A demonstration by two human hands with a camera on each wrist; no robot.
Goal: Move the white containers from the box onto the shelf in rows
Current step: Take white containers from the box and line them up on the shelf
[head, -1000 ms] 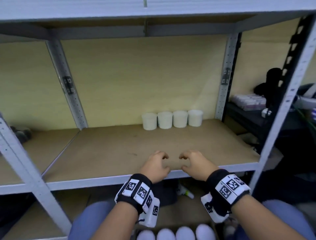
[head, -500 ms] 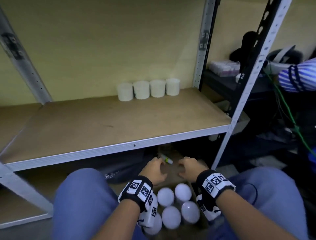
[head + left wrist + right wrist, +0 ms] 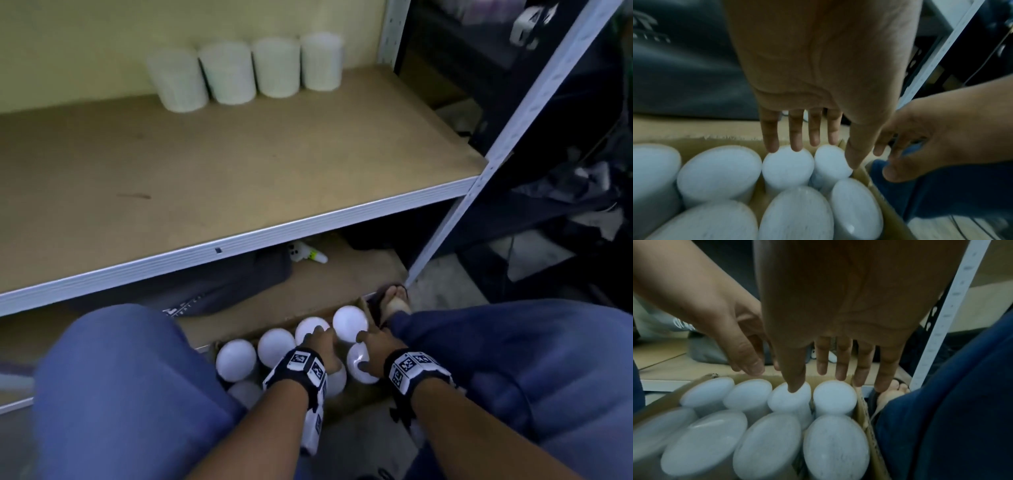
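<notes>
A: Where do we stand with the white cylindrical plastic containers (image 3: 349,323)?

B: They stand upright, packed close in the open brown cardboard box (image 3: 864,404) on the floor between our knees. Four more already sit in a row at the back of the tan fibreboard shelf (image 3: 239,164).

A: And our hands?

B: Both reach down with straight, spread fingers, holding nothing. Our left hand (image 3: 320,347) has its fingertips (image 3: 772,146) over the far edge of the second container from the right in the far row (image 3: 788,164). Our right hand (image 3: 375,349) hovers over the far right corner one (image 3: 835,396), thumb tip over its neighbour.

A: So which way do they lie from the fingers?

B: Straight below, long axis vertical. We judge each hand must drop and wrap round a side wall, but the neighbours crowd in, so there's little room for fingers.

A: What can't we make out?

B: Whether any fingertip actually touches a lid; motion blur smears the near containers. From the head view our wrists cover part of the near row, so we cannot count them there.
</notes>
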